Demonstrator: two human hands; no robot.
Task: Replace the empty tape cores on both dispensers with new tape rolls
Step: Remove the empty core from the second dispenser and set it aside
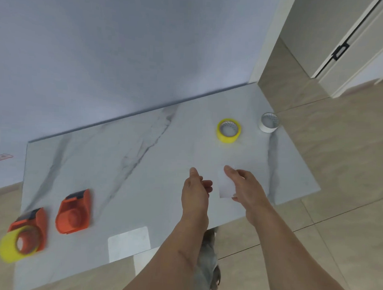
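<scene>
Fingers of both hands hang over the right half of the bench: the left hand [196, 189] is half curled with nothing in it, and the right hand [243, 185] has thumb and fingers loosely bent around a pale whitish ring [226, 186]. That ring looks like an empty tape core, though it is washed out against the marble and I cannot tell whether it is pinched or just being let go.

Going from the left: at the near left corner sits an orange dispenser [31, 228] with a yellow tape roll [15, 245] on its hub, so that one seems finished; the roll juts toward the left edge. Just beside it stands a second orange dispenser [74, 212] with a bare hub, so I judge the task about half done. A white square patch [128, 243] lies at the near edge, well apart from both.

Further right, a fresh yellow tape roll [228, 131] lies flat toward the far right, and a white core-like ring [269, 122] stands right at the far right corner, close enough to the edge to be knocked off.

Left to do: fetch the fresh roll and seat it on the bare dispenser. The middle of the bench [131, 155] is open, so the carry across looks unobstructed.
</scene>
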